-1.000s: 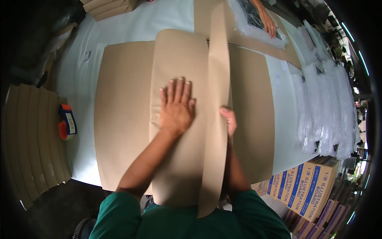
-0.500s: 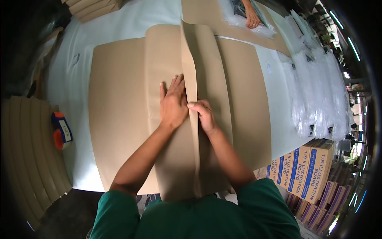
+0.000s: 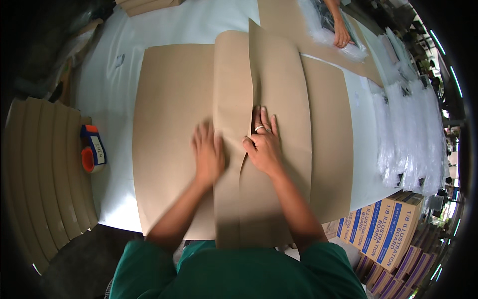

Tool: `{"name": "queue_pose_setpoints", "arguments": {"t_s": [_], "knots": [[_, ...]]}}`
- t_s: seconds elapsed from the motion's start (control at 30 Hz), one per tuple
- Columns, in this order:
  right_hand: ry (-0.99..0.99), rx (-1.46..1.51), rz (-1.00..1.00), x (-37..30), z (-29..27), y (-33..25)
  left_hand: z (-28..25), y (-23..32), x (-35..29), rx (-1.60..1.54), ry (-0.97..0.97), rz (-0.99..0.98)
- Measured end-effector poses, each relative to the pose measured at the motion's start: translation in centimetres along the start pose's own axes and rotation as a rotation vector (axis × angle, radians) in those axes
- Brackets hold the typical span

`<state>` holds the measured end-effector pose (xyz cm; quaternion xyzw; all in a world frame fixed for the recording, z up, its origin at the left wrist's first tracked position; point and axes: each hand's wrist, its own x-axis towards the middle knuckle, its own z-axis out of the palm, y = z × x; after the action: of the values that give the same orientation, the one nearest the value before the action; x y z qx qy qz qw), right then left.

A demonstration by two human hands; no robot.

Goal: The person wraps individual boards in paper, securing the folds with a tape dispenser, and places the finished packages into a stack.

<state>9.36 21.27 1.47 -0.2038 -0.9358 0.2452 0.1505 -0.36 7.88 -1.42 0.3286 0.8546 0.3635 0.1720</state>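
Note:
A large brown paper sheet [image 3: 169, 99] lies on the table, with a narrower folded brown paper piece [image 3: 279, 84] along its middle. A raised flap [image 3: 233, 84] of this piece stands up along a lengthwise edge. My right hand [image 3: 265, 147], a ring on one finger, has its thumb over the flap's edge. Its other fingers stretch along the paper just right of that edge. Just left of the fold is my left hand [image 3: 207, 157], slightly blurred, fingers extended over the large sheet. Anything inside the folded piece is hidden.
An orange-and-blue tape dispenser [image 3: 92, 149] is at left beside stacked brown folded packs [image 3: 45, 174]. Clear-plastic-wrapped bundles [image 3: 408, 134] line the right side. Cardboard boxes [image 3: 381, 229] stand lower right. Another person's hand [image 3: 341, 34] touches a plastic-wrapped item at the far right.
My left hand has moved off the folded piece, left and toward me. The right hand's fingers have stretched out from a pinch, and the flap leans further left. The view has shifted slightly.

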Motion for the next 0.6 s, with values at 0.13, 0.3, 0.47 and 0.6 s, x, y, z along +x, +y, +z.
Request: {"name": "queue_pose_setpoints", "arguments": {"t_s": [0.13, 0.3, 0.47, 0.6], "knots": [[0.006, 0.012, -0.061, 0.0, 0.3, -0.5, -1.6, 0.1, 18.7, 0.081, -0.082, -0.092], [-0.048, -0.154, 0.006, 1.7, -0.3, -1.6, 0.6, 1.7, 19.5, 0.208, 0.336, -0.198], [0.047, -0.194, 0.145, 3.8, 0.9, -0.8, 1.5, 4.0, 11.0, 0.589, 0.064, 0.205], [0.155, 0.495, 0.154, 3.4, 0.5, 2.0, 0.9, 4.7, 9.5, 0.614, 0.021, 0.304]]}}
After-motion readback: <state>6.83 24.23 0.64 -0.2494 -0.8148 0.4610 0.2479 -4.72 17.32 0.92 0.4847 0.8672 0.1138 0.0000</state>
